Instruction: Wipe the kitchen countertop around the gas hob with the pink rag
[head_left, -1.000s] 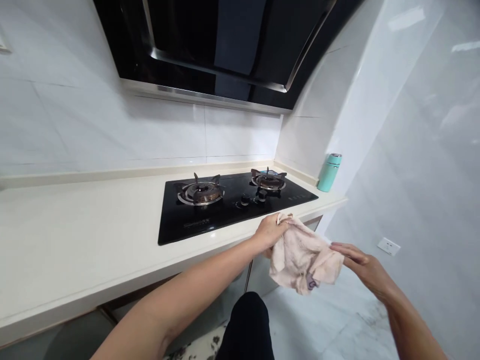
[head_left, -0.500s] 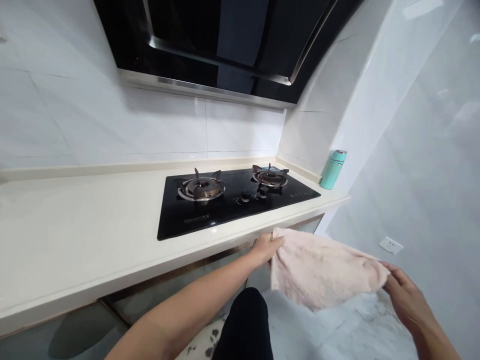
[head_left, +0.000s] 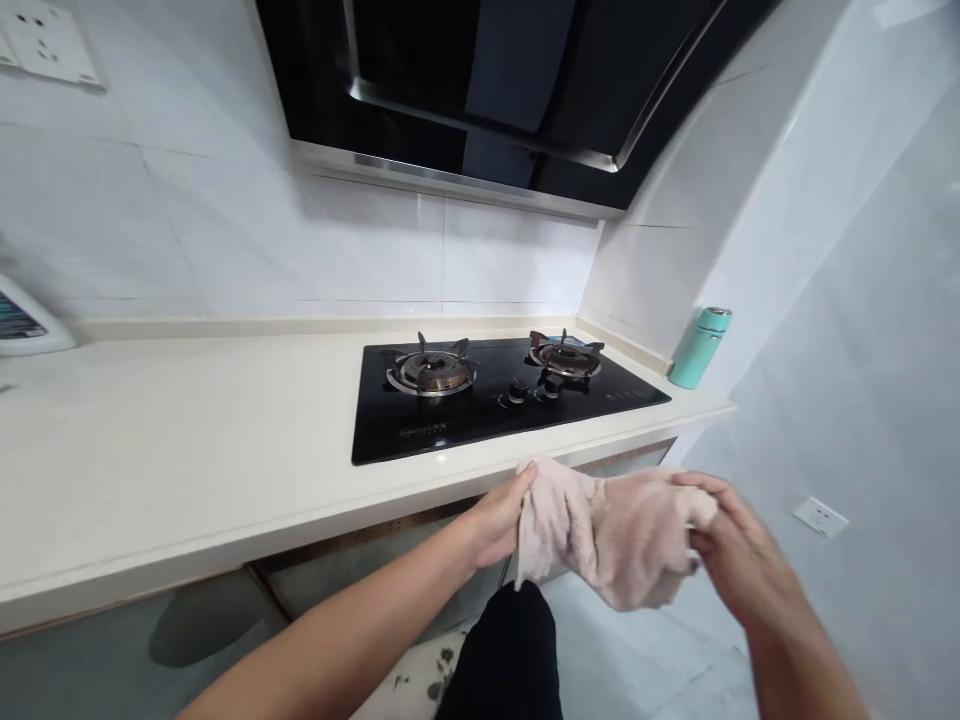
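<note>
A pale pink cloth (head_left: 622, 530) hangs bunched between my two hands, in front of the counter's edge and below the gas stove (head_left: 480, 425). My left hand (head_left: 501, 515) grips its left end, the thumb on top near the upper corner. At the other end, my right hand (head_left: 731, 535) has its fingers closed round the cloth's right edge. Folds run down the middle of the cloth, and its lower edge hangs loose over the floor. Parts of the fingers on both hands are hidden behind it.
A black range hood (head_left: 465, 110) juts out above the stove. On the counter (head_left: 210, 430), a turquoise bottle (head_left: 700, 348) stands at the right end, and a white bottle (head_left: 30, 325) is partly in view at the far left. Cabinet doors (head_left: 360, 580) lie below.
My right hand has come in toward the left, so the stretched cloth is now bunched and folded. The view has turned left, bringing the white bottle and a wall socket into sight.
</note>
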